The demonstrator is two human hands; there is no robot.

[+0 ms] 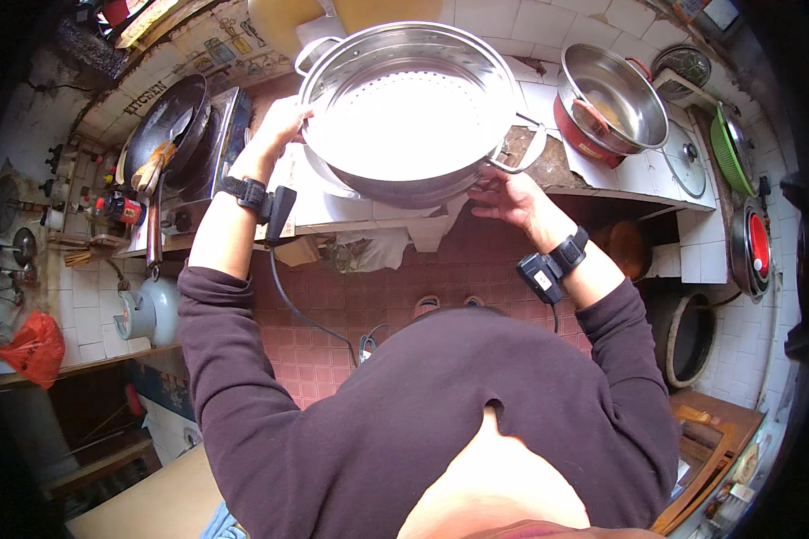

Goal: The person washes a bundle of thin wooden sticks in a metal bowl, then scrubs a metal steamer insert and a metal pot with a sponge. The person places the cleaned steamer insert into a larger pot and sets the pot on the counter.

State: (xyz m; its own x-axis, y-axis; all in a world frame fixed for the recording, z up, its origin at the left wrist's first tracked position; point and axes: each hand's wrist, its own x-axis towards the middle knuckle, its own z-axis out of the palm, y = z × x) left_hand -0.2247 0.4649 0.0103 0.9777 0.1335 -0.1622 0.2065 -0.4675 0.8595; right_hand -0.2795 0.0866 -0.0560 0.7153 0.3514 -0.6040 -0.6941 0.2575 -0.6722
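Observation:
Straight ahead of me is a large stainless-steel steamer pot (404,168), with two loop handles and a perforated bottom washed out by glare. My left hand (284,124) grips its left rim, below the left handle. Near the underside on the right, beside the other handle, is my right hand (505,199), palm up with its fingers partly spread; whether it bears any of the weight is unclear. Under the steamer, part of a white rounded thing shows on the tiled counter (391,226). Both wrists wear black straps with small devices.
A wok (168,128) with a spatula stands on the gas stove (226,128) at the left. To the right are a steel pot (613,98) on a red base, a glass lid (684,158) and a green basket (731,151). A cable hangs from my left wrist.

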